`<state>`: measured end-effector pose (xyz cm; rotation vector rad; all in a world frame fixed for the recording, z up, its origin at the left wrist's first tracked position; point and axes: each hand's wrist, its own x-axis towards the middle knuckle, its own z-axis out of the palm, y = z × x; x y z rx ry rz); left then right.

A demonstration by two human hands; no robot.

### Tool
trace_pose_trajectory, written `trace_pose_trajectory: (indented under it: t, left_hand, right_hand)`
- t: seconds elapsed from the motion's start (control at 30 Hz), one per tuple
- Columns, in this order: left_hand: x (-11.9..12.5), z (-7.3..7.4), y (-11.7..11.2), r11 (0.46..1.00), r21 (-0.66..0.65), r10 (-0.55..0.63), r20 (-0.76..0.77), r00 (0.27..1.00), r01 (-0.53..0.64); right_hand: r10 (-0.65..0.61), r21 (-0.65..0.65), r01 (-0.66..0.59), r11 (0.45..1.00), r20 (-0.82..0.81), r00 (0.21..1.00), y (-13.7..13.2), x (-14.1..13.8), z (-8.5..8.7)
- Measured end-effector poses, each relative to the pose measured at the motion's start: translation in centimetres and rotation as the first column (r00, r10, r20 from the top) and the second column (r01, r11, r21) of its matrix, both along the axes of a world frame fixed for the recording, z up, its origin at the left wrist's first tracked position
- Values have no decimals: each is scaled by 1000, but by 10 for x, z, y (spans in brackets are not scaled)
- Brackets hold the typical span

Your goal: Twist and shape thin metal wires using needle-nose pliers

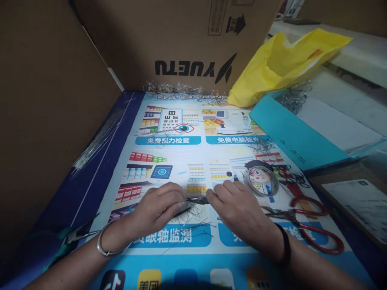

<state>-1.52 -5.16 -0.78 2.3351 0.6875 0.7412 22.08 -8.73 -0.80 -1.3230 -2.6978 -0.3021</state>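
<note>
Both left hand [165, 203] and right hand [232, 201], I see remotely, are closed on one dark slender piece [198, 200], probably for steadiness, with thin wires [191, 217] beside this grip.

The left hand [161, 207] and right hand [234, 205] sit near each other, fingers [173, 189] curled.

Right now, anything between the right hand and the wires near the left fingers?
No visible obstacle: the dark slender piece from the right hand toward the left hand lies just above the thin wires in the picture.
</note>
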Motion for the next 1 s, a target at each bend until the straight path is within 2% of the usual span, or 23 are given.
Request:
trace_pose_trajectory:
  t: [0.1,0.17,0.23,0.3,0.37,0.47,0.6,0.7,1.0]
  left_hand:
    - [-1,4,5,992,-82,102,67,993,-96]
    - [-3,5,12,949,-233,241,98,966,-213]
    - [-6,5,21,834,-458,388,92,917,-308]
    - [-8,3,32,695,-639,487,83,869,-329]
    - [-10,0,42,626,-718,523,96,847,-305]
    - [-11,-5,58,560,-776,563,101,820,-289]
    - [-10,-10,79,493,-853,585,178,791,-173]
    - [-9,-11,97,467,-873,616,205,761,-144]
    - [-28,-11,148,453,-885,746,307,591,-112]
  right_hand:
    - [-86,-78,77,994,-132,987,8,4,-2]
    - [-173,-119,150,981,-212,962,13,8,-4]
    - [-216,-115,192,975,-258,942,17,12,-8]
    - [-249,-97,231,968,-279,927,21,15,-13]
    - [-253,-90,237,967,-274,928,23,15,-18]
    - [-265,-75,255,964,-229,937,25,12,-23]
    - [-302,-37,300,953,-161,940,25,7,-27]
    - [-312,-4,315,949,-145,939,26,5,-30]
    - [-246,139,278,950,-212,946,28,4,-40]
